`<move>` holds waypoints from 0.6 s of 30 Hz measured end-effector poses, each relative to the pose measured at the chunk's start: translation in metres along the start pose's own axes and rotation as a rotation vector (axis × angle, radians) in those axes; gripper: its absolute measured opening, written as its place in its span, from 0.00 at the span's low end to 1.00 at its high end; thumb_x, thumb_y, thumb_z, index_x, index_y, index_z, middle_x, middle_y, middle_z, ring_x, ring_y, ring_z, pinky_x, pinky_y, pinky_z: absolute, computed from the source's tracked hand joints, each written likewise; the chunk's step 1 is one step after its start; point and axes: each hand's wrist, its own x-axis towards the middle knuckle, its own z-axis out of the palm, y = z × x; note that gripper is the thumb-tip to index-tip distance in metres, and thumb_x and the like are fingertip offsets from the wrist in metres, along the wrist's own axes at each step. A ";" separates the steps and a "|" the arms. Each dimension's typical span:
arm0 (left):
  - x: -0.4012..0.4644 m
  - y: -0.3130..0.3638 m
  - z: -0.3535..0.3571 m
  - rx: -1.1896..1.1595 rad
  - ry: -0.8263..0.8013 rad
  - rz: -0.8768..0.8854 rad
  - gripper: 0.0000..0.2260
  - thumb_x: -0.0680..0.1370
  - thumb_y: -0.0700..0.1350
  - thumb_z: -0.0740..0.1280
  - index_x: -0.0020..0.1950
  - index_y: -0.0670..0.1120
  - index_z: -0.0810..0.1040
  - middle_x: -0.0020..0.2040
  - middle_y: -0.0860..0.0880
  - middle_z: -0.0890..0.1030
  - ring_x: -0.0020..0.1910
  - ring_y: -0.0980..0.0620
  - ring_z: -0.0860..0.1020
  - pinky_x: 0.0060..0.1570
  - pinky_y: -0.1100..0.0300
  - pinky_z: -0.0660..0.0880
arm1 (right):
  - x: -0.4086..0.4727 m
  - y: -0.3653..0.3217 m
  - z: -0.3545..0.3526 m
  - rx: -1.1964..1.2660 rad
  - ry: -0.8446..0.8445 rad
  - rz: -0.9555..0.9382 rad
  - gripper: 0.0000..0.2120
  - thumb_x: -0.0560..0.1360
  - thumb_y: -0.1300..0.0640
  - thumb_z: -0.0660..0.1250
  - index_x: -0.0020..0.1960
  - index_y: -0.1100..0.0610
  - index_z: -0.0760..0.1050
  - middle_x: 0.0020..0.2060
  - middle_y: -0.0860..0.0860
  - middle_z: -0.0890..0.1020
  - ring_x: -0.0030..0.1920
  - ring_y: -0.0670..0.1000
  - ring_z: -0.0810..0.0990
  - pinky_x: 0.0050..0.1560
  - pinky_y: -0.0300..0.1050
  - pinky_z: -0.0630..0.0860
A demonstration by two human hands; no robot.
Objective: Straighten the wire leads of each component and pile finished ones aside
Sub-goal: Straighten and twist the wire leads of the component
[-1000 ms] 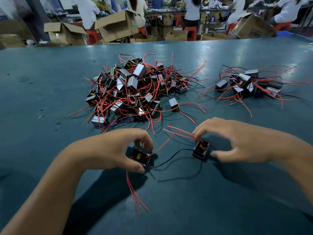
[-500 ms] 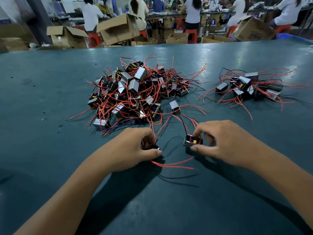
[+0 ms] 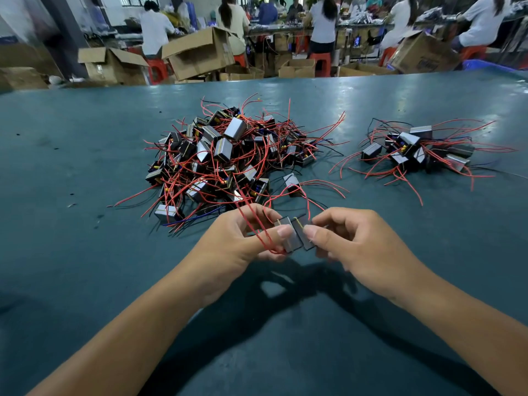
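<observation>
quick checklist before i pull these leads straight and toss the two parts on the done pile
1. Left hand grips the left component: ok.
2. Right hand grips the right component: ok.
3. Both components lifted off the table: ok.
4. Red leads free of the hand: not ok, they loop across the left thumb.
5. Right component's leads straight: cannot tell, mostly hidden.
6. Finished pile apart from the big pile: ok.

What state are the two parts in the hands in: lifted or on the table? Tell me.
Lifted: left hand and right hand pinch the two parts above their shadow on the table.
</observation>
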 end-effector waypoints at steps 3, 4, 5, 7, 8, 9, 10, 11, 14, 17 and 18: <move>-0.001 -0.002 0.003 -0.005 -0.017 0.059 0.16 0.66 0.49 0.79 0.49 0.43 0.80 0.43 0.46 0.83 0.41 0.52 0.83 0.40 0.60 0.80 | -0.002 -0.003 0.004 0.027 -0.032 0.019 0.07 0.77 0.47 0.68 0.45 0.49 0.81 0.35 0.49 0.85 0.32 0.46 0.82 0.30 0.38 0.74; -0.001 -0.003 0.003 0.019 -0.016 0.068 0.16 0.67 0.48 0.79 0.49 0.44 0.79 0.41 0.48 0.83 0.39 0.54 0.82 0.39 0.61 0.80 | -0.003 -0.004 0.004 0.016 -0.051 0.012 0.06 0.77 0.47 0.68 0.47 0.48 0.81 0.36 0.48 0.85 0.33 0.46 0.83 0.31 0.41 0.77; 0.000 -0.004 0.004 0.041 -0.010 0.071 0.16 0.67 0.47 0.78 0.49 0.44 0.79 0.40 0.50 0.83 0.38 0.55 0.81 0.37 0.62 0.79 | -0.004 -0.005 0.004 -0.014 -0.076 -0.008 0.06 0.76 0.46 0.70 0.49 0.47 0.82 0.37 0.47 0.86 0.35 0.46 0.83 0.33 0.42 0.78; 0.000 -0.007 0.006 0.055 0.002 0.072 0.15 0.67 0.44 0.78 0.48 0.44 0.78 0.38 0.51 0.83 0.36 0.56 0.80 0.36 0.63 0.77 | -0.008 -0.009 0.004 -0.104 -0.139 -0.060 0.10 0.71 0.43 0.71 0.50 0.43 0.81 0.38 0.42 0.85 0.36 0.41 0.82 0.36 0.35 0.76; 0.001 -0.008 0.006 0.045 0.004 0.072 0.15 0.66 0.44 0.79 0.48 0.44 0.77 0.38 0.51 0.83 0.36 0.55 0.79 0.36 0.63 0.77 | -0.010 -0.011 0.005 -0.155 -0.160 -0.080 0.12 0.69 0.41 0.71 0.50 0.43 0.80 0.39 0.40 0.84 0.38 0.41 0.82 0.37 0.33 0.75; 0.001 -0.009 0.007 0.033 0.005 0.069 0.17 0.65 0.44 0.80 0.47 0.44 0.77 0.38 0.50 0.82 0.36 0.54 0.78 0.37 0.64 0.77 | -0.011 -0.013 0.006 -0.204 -0.160 -0.096 0.14 0.67 0.40 0.70 0.50 0.44 0.79 0.39 0.41 0.84 0.39 0.41 0.82 0.39 0.35 0.76; 0.001 -0.010 0.007 0.023 0.005 0.066 0.19 0.64 0.46 0.81 0.48 0.44 0.77 0.38 0.50 0.82 0.36 0.53 0.77 0.38 0.64 0.77 | -0.012 -0.014 0.006 -0.243 -0.139 -0.111 0.15 0.67 0.38 0.70 0.49 0.44 0.78 0.39 0.42 0.84 0.40 0.43 0.82 0.41 0.39 0.77; 0.001 -0.010 0.007 0.019 0.003 0.064 0.20 0.63 0.47 0.81 0.48 0.44 0.76 0.38 0.49 0.81 0.37 0.52 0.77 0.40 0.64 0.77 | -0.012 -0.015 0.007 -0.267 -0.104 -0.124 0.15 0.66 0.37 0.69 0.48 0.45 0.78 0.38 0.43 0.84 0.39 0.44 0.82 0.42 0.43 0.77; 0.001 -0.011 0.010 0.014 -0.028 0.064 0.22 0.62 0.48 0.80 0.50 0.44 0.75 0.39 0.51 0.80 0.39 0.53 0.76 0.43 0.64 0.76 | -0.011 -0.019 0.005 -0.326 -0.047 -0.147 0.17 0.66 0.36 0.64 0.44 0.49 0.77 0.35 0.46 0.82 0.37 0.47 0.80 0.43 0.51 0.77; 0.000 -0.011 0.010 -0.025 -0.098 0.029 0.22 0.66 0.48 0.79 0.54 0.41 0.75 0.44 0.47 0.83 0.43 0.52 0.80 0.49 0.59 0.80 | -0.007 -0.023 -0.006 -0.351 -0.030 -0.155 0.18 0.67 0.36 0.65 0.43 0.50 0.77 0.34 0.47 0.82 0.37 0.49 0.80 0.42 0.53 0.77; 0.001 -0.010 0.010 0.018 -0.100 0.021 0.22 0.69 0.48 0.80 0.54 0.40 0.76 0.45 0.46 0.83 0.44 0.50 0.81 0.50 0.55 0.80 | -0.004 -0.023 -0.013 -0.362 0.016 -0.148 0.17 0.67 0.37 0.66 0.43 0.51 0.77 0.33 0.48 0.82 0.37 0.50 0.80 0.43 0.52 0.77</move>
